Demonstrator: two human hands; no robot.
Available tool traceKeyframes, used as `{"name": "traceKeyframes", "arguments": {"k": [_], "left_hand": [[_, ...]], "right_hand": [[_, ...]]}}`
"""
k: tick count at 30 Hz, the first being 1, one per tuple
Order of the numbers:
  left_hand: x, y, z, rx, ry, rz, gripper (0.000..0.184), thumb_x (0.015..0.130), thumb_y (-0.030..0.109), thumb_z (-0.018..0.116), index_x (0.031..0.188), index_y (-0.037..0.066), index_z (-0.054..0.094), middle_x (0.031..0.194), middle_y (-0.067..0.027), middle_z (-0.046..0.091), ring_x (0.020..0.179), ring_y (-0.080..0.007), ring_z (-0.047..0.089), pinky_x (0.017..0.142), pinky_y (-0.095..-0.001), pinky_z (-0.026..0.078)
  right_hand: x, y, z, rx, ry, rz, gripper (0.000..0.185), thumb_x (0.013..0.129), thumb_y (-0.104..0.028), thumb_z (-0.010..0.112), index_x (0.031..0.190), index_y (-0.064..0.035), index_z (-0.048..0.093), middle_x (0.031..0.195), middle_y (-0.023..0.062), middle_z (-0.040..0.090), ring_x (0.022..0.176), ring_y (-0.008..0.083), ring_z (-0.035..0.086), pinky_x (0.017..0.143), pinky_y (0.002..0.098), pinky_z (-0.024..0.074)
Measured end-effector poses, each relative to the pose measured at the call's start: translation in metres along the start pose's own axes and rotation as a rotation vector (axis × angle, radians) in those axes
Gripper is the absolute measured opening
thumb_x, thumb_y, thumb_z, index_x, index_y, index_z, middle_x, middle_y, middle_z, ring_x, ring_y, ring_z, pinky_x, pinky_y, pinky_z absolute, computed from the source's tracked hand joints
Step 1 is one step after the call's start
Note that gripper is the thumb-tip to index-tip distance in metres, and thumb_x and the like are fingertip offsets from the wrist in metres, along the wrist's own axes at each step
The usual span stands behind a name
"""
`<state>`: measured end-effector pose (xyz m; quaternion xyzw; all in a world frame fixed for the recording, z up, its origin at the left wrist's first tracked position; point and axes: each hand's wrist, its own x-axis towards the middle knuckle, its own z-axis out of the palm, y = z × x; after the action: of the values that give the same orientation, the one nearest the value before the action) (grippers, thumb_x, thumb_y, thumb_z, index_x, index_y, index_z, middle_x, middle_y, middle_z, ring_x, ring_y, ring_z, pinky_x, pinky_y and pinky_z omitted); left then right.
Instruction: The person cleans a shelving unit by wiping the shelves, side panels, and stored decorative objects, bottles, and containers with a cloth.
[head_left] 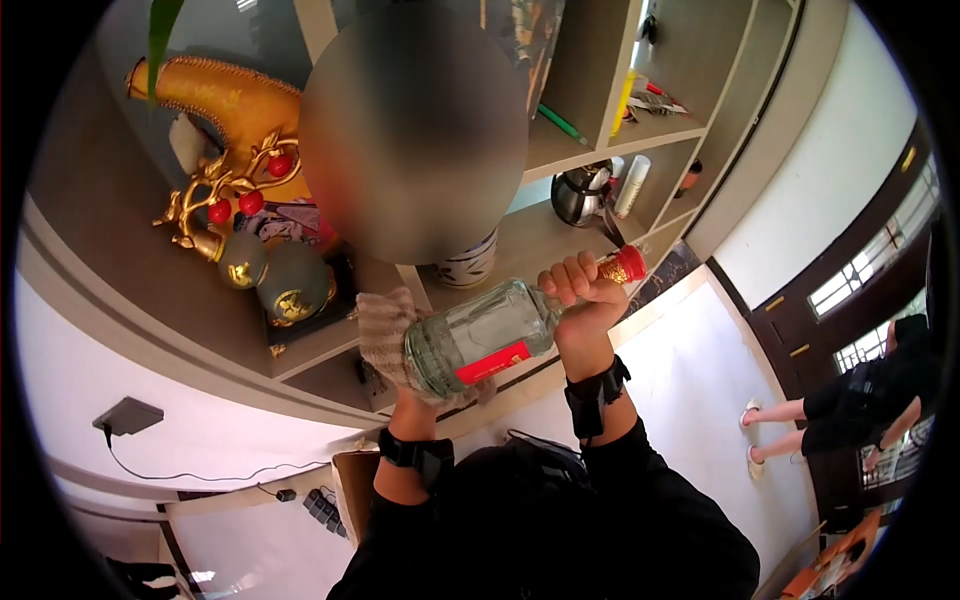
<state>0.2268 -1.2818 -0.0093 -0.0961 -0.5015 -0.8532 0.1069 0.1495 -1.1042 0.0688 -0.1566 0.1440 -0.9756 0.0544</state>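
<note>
A large clear glass bottle (480,335) with a red label and a red cap lies tilted in front of the shelves. My right hand (580,295) wraps its fingers around the neck, just below the cap. At the base, a striped brownish cloth (385,335) covers most of my left hand (413,402) and presses against the glass. The cloth hides my left fingers, though that hand supports the bottle's bottom end through it. Both wrists wear black strapped devices.
Shelves (690,130) hold a gold gourd ornament (290,285), a blue-and-white pot (468,265), a steel kettle (580,195) and a white canister (633,187). A blurred round patch covers part of them. A cardboard box (356,485) stands below; another person (855,400) is at right.
</note>
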Motion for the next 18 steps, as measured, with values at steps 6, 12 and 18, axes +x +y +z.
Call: {"name": "traceKeyframes", "arguments": {"k": [6, 12, 18], "left_hand": [[-0.030, 0.000, -0.003, 0.260, 0.032, -0.274, 0.037, 0.087, 0.026, 0.038, 0.117, 0.005, 0.036, 0.114, -0.0078, 0.044, 0.100, -0.0190, 0.045, 0.084, -0.0293, 0.038], [-0.014, -0.031, -0.050, 0.699, 0.036, -0.051, 0.038, 0.085, 0.024, 0.040, 0.118, 0.005, 0.036, 0.115, -0.0067, 0.043, 0.100, -0.0180, 0.043, 0.085, -0.0280, 0.035], [-0.003, -0.022, -0.056, 0.919, 0.059, 0.077, 0.041, 0.084, 0.025, 0.040, 0.119, 0.005, 0.034, 0.115, -0.0067, 0.041, 0.097, -0.0174, 0.042, 0.084, -0.0272, 0.035]], "right_hand": [[-0.016, -0.012, 0.018, -0.122, 0.082, -0.077, 0.012, 0.049, -0.010, 0.044, 0.058, -0.0092, 0.037, 0.051, 0.0018, 0.038, 0.047, 0.0174, 0.034, 0.057, 0.0317, 0.0339], [-0.008, -0.029, -0.011, 0.128, 0.106, -0.135, 0.013, 0.050, -0.008, 0.044, 0.061, -0.0095, 0.040, 0.054, 0.0008, 0.040, 0.048, 0.0152, 0.035, 0.058, 0.0292, 0.0342], [-0.006, -0.058, -0.013, 0.072, 0.114, -0.264, 0.014, 0.051, -0.007, 0.044, 0.064, -0.0093, 0.039, 0.055, -0.0011, 0.040, 0.048, 0.0121, 0.035, 0.059, 0.0275, 0.0351]]}}
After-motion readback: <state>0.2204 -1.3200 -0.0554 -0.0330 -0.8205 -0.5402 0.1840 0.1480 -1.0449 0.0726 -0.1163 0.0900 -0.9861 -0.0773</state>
